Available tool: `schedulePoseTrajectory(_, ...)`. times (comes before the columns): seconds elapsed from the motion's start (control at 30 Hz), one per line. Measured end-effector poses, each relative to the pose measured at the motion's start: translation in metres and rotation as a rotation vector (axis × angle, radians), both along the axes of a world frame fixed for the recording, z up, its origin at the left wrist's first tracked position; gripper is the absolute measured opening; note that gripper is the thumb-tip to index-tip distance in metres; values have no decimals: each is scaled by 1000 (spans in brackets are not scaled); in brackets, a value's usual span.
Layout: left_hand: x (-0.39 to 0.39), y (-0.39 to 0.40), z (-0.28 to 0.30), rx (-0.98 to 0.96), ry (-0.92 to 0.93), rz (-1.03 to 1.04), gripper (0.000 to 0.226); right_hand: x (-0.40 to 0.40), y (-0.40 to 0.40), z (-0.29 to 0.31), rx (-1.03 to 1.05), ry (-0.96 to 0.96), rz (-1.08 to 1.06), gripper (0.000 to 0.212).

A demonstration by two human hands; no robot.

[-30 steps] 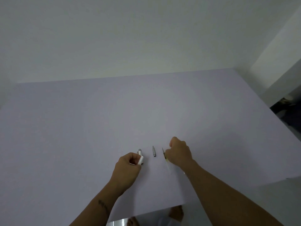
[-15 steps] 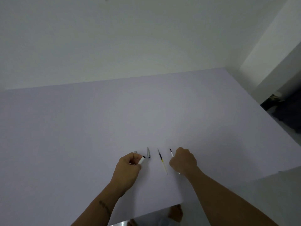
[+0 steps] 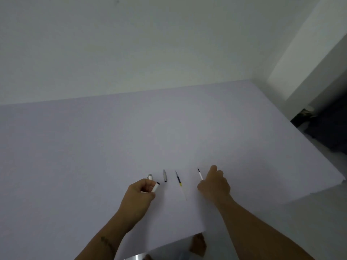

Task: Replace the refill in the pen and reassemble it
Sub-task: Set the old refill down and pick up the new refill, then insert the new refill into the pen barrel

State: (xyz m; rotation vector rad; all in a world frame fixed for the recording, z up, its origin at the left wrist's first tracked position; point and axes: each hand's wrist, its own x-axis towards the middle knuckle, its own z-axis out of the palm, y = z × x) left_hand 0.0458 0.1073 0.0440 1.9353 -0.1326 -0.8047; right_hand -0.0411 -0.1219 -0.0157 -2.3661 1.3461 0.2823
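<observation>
My left hand (image 3: 139,193) is closed around a white pen barrel (image 3: 156,186), whose dark open end points up and right. Just beyond my knuckles a small silver and white pen piece (image 3: 150,176) lies on the table. To its right rests the grey metal tip cone (image 3: 164,175). A refill (image 3: 178,180) with a dark front, a yellow band and a clear tail lies alone on the table. My right hand (image 3: 215,183) pinches a second, white refill (image 3: 200,174) with a dark tip pointing away from me.
Everything lies near the front edge of a wide pale lilac table (image 3: 169,132) set against a white wall. Dark objects (image 3: 328,132) sit on the floor past the table's right edge. Feet (image 3: 198,243) show below the near edge.
My right hand let go of the yellow-banded refill, shifted right and picked up the white refill. My left hand stayed in place with the barrel. The camera view drifted.
</observation>
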Motion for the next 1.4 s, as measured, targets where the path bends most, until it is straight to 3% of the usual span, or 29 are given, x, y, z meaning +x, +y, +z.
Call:
schedulePoseTrajectory(0.33,-6,-9,-4,15,0,-56,25,-6,-3,-2,-7,41,124,6)
schedulePoseTrajectory(0.4,-5,-12,-1,4,1,-53,26,-1,1,7,38,11,124,7)
schedulePoseTrajectory(0.57,-6,-13,7,-12,5,-45,26,30,32,51,336,-458,-22,16)
schedulePoseTrajectory(0.7,-8,-10,10,-23,11,-42,26,49,57,87,516,-687,50,13)
schedulePoseTrajectory(0.97,-5,-2,13,-6,-55,-40,25,49,81,95,457,-660,152,23)
schedulePoseTrajectory(1.13,-5,2,12,2,-51,-19,10,50,86,94,443,-661,170,18)
schedulePoseTrajectory(1.4,0,2,9,-21,-50,-2,11,55,84,96,468,-635,241,16)
